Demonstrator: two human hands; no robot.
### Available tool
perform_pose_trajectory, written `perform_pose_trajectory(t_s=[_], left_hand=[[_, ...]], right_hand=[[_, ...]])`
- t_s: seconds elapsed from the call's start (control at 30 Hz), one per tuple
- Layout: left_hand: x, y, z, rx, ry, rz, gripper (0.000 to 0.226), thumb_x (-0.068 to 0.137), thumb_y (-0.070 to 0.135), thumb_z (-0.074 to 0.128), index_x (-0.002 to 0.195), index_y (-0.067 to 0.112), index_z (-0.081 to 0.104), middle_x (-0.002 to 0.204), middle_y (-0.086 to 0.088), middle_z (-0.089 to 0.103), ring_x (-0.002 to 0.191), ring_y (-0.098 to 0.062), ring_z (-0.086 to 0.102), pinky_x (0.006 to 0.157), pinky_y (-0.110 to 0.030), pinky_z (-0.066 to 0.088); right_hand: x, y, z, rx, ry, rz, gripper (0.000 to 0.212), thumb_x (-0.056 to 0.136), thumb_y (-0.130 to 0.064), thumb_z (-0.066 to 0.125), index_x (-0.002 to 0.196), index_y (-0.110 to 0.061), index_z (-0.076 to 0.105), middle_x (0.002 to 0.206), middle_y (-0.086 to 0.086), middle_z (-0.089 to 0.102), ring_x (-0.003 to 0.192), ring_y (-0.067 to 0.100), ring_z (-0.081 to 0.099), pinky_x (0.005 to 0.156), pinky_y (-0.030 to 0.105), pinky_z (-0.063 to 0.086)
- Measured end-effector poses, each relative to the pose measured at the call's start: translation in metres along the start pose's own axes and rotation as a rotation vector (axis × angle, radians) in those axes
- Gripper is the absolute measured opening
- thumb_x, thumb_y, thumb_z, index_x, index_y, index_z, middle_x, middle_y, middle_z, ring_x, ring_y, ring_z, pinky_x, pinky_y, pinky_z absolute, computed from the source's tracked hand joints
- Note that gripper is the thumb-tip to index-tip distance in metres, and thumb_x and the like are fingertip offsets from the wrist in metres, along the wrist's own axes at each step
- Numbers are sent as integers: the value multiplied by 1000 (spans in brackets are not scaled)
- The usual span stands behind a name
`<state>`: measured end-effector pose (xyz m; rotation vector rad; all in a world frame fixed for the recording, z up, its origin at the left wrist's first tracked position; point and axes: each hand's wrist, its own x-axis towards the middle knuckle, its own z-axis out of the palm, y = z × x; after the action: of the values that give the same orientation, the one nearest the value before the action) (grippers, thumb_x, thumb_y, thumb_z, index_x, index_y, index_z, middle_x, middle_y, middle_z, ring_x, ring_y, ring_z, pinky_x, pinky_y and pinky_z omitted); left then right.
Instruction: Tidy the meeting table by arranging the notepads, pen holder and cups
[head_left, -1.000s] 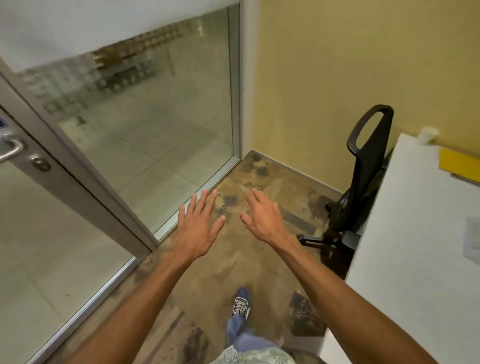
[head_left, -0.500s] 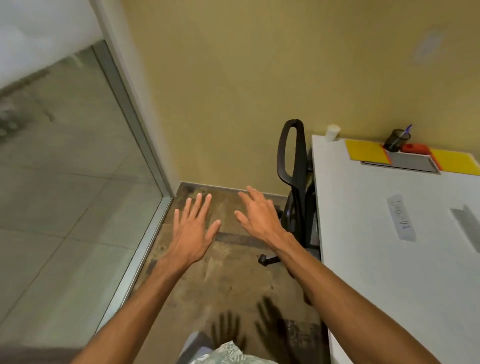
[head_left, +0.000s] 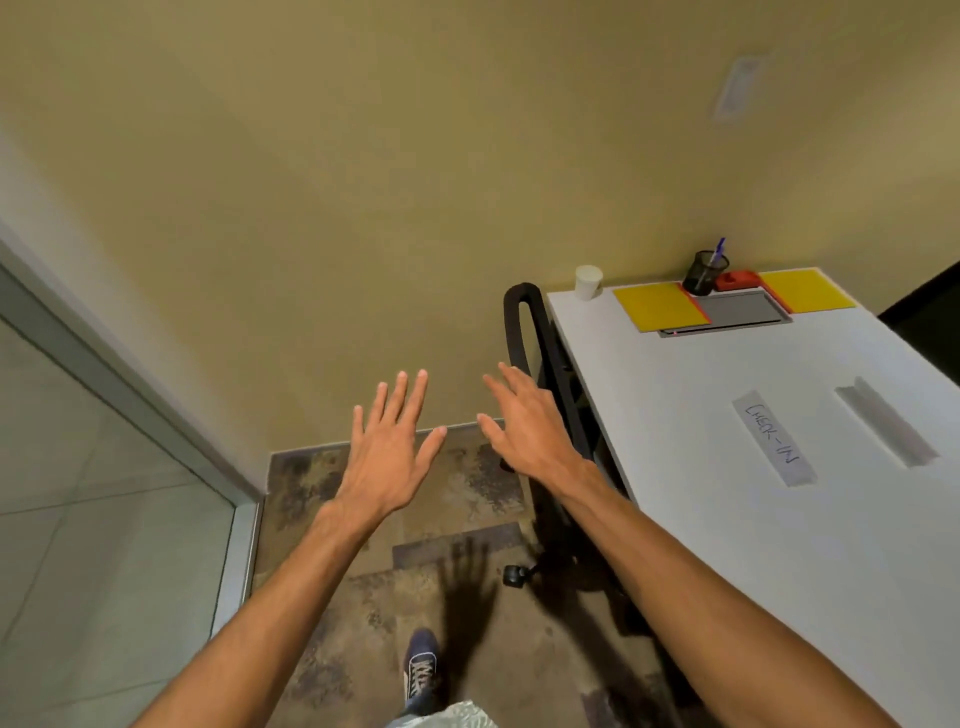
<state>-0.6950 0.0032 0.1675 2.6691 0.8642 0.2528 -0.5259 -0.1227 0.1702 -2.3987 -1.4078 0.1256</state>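
**A:** What is on the left?

**B:** A glass wall panel (head_left: 78, 467), then patterned carpet. Above the carpet, the left hand (head_left: 387, 452) and right hand (head_left: 530, 431) stretch forward, palms down and fingers spread. Each grip is slack and holds nothing, probably because the person is on foot, well apart from the things to tidy.

**A:** And to the right?

**B:** A black chair (head_left: 540, 343) is tucked against the white worktop (head_left: 727, 545). Along its far edge, by the wall, stand a paper cup (head_left: 588, 282) at the corner, a yellow notepad (head_left: 660, 306), a black mesh pen holder (head_left: 704, 273) with a blue pen, and a second yellow notepad (head_left: 802, 290). The notepads flank a grey panel (head_left: 743, 309) and look lined up. Nearer, a tape label (head_left: 774, 439) reads "CHECK-IN".
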Motion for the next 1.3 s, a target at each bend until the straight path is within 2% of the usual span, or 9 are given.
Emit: perform_pose_trajectory(t_s=[0.4, 0.6, 0.83, 0.9, 0.97, 1.0, 1.13, 1.3], left_hand=[[190, -32, -9, -30, -100, 235, 69, 98, 60, 25, 154, 37, -10, 164, 1, -7, 151, -23, -6, 121, -53, 3], [285, -17, 10, -67, -133, 353, 61, 101, 55, 23, 154, 38, -3, 164, 0, -2, 151, -26, -2, 121, -53, 5], [388, 19, 38, -35, -230, 475, 61, 100, 59, 19, 154, 40, -1, 164, 0, 0, 151, -24, 0, 121, -51, 8], [415, 31, 45, -29, -249, 508, 61, 100, 57, 19, 155, 38, 1, 165, 0, 0, 151, -24, 0, 121, -50, 8], [440, 43, 52, -34, -261, 531, 60, 101, 56, 19, 155, 37, 2, 165, 0, 0, 151, -25, 1, 121, -51, 9], [451, 49, 56, -44, -271, 540, 60, 101, 56, 19, 155, 38, 1, 165, 0, 0, 151, -25, 2, 121, -51, 10], [487, 72, 71, -61, -308, 584, 63, 99, 58, 21, 155, 37, 2, 165, -3, 1, 151, -27, 4, 120, -53, 12], [534, 96, 100, -116, -375, 593, 68, 98, 52, 40, 156, 35, 8, 164, -12, 4, 149, -34, 10, 118, -54, 18]], right_hand=[[138, 36, -3, -67, 32, 285, 73, 96, -55, 46, 155, -19, 25, 166, 9, 4, 153, 25, 1, 118, 51, 18], [191, 82, -6, -9, 107, 427, 60, 103, -48, 33, 154, -16, 28, 164, 12, 12, 152, 27, 7, 117, 48, 19], [251, 155, -6, 46, 142, 598, 69, 99, -57, 35, 155, -18, 21, 164, 9, 15, 151, 26, 11, 118, 45, 18], [264, 172, -7, 35, 190, 620, 68, 98, -52, 44, 152, -14, 30, 160, 13, 26, 148, 29, 23, 115, 46, 27], [278, 189, -7, 10, 248, 635, 65, 93, -46, 55, 145, -9, 42, 151, 19, 42, 137, 34, 41, 106, 52, 43], [284, 197, -8, 13, 247, 662, 66, 92, -46, 58, 145, -10, 43, 149, 18, 44, 135, 33, 44, 104, 52, 44], [302, 223, -14, 63, 175, 766, 71, 95, -52, 51, 152, -19, 24, 160, 9, 25, 147, 26, 24, 116, 45, 25], [311, 251, -11, 77, 190, 826, 73, 94, -54, 51, 151, -18, 24, 157, 7, 29, 143, 27, 30, 113, 44, 31]])
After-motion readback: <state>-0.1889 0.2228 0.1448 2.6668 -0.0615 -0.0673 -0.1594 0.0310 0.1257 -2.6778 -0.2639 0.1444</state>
